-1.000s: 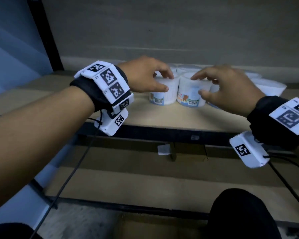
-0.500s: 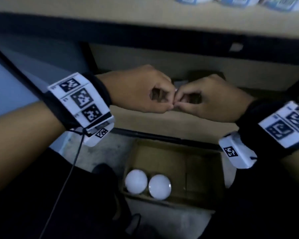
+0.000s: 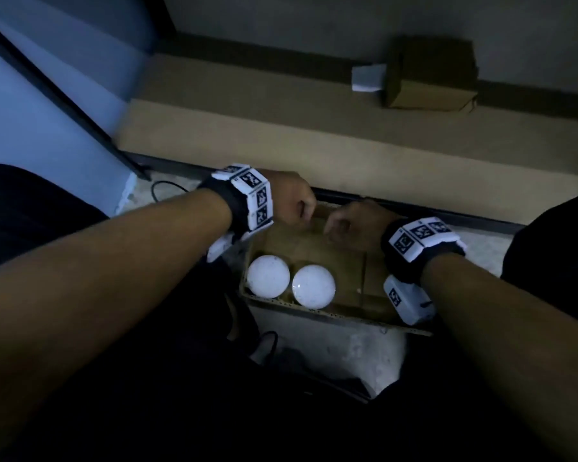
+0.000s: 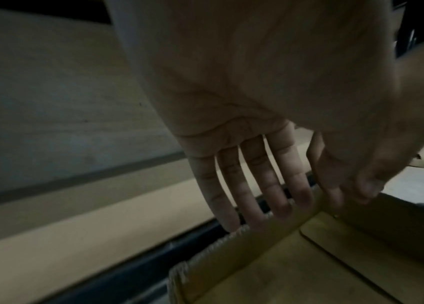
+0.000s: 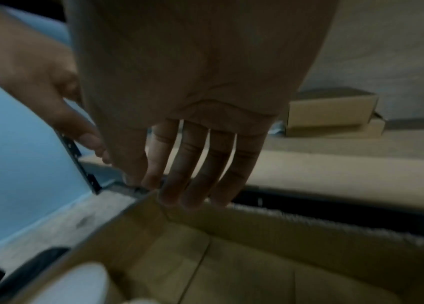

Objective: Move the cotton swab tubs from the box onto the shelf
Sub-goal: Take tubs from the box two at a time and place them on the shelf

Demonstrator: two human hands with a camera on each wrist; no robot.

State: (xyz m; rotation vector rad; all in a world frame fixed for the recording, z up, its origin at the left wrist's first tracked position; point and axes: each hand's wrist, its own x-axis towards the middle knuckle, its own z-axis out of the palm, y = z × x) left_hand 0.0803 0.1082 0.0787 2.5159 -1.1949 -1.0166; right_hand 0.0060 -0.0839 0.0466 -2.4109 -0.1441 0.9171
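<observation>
Risk is a clumsy reach; left hand (image 3: 292, 203) and right hand (image 3: 352, 225) hover released, holding nothing, at box (image 3: 344, 316) far rim, 12 o'clock; two tubs (image 3: 268, 276) stand touching at its 8 o'clock corner; grabbing one may topple its neighbour.

Head view: open cardboard box (image 3: 344, 258) on the floor, two white-lidded tubs (image 3: 268, 276) (image 3: 313, 286) side by side at its near-left corner. Left hand (image 3: 292, 203) and right hand (image 3: 356, 221) both over the box's far edge, fingers loosely curled, holding nothing. Low shelf (image 3: 281, 135) behind carries a small brown carton (image 3: 431, 75).
</observation>
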